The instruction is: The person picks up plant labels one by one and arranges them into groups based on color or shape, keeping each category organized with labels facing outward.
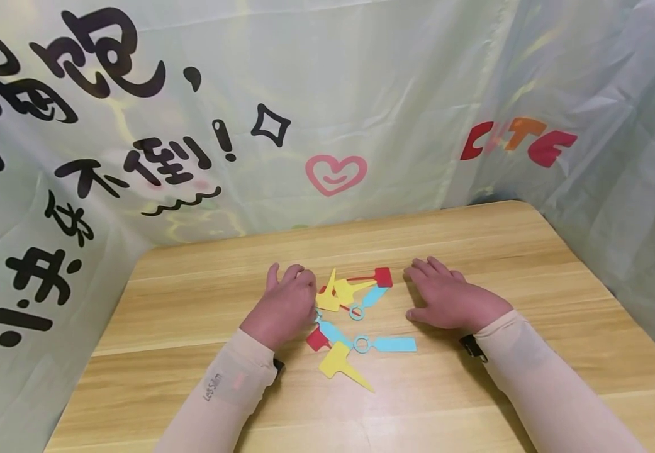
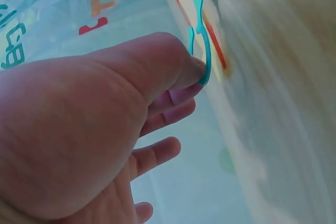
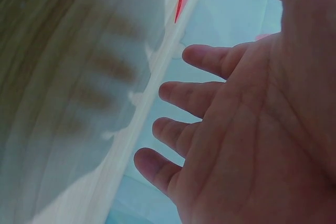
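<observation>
My left hand (image 1: 284, 308) is at the left side of a loose pile of flat plastic plant labels. Its thumb and forefinger pinch the ring end of a blue plant label (image 2: 207, 59), whose strip (image 1: 333, 333) points toward the near right. Another blue label (image 1: 395, 344) lies beside it, and a third blue label (image 1: 374, 297) is farther back. Yellow T-shaped labels (image 1: 335, 360) and red square-headed labels (image 1: 383, 277) lie among them, some overlapping. To the right of the pile, my right hand (image 1: 452, 299) holds nothing, its fingers spread low over the wood.
The labels lie on a light wooden table (image 1: 191, 377). A pale printed curtain (image 1: 406, 126) hangs behind its back edge and along both sides. Dark straps with clips (image 1: 472, 347) show at the wrists.
</observation>
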Demonstrator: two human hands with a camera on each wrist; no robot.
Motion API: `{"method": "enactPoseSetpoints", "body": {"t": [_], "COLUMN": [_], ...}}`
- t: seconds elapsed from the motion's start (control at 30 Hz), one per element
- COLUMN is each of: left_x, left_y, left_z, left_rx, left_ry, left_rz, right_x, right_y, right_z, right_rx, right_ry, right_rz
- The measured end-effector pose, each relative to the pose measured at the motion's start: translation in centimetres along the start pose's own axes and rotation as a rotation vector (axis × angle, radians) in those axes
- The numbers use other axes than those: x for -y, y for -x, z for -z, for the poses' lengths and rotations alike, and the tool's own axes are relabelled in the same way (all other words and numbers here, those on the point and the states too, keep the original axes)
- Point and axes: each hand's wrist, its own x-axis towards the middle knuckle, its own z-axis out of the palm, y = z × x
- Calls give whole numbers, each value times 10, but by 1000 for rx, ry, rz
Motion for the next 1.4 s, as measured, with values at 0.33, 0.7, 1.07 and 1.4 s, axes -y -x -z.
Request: {"method": "enactPoseSetpoints", "body": {"t": [0.33, 0.7, 1.07, 1.4], "left_x": [20, 65, 102, 115], "left_y": [4, 11, 28, 19], "left_z": [18, 59, 69, 31], "left_rx": [134, 258, 392, 285], "left_ry": [180, 249, 80, -88], "left_rz": [25, 49, 98, 19], "right_x": [-1, -1, -1, -1], "right_y": [2, 5, 3, 0], "right_z": [4, 7, 6, 3], "right_rx": [6, 2, 3, 12], "right_ry": [-20, -40, -36, -24], "right_rz": [3, 4, 10, -1]}}
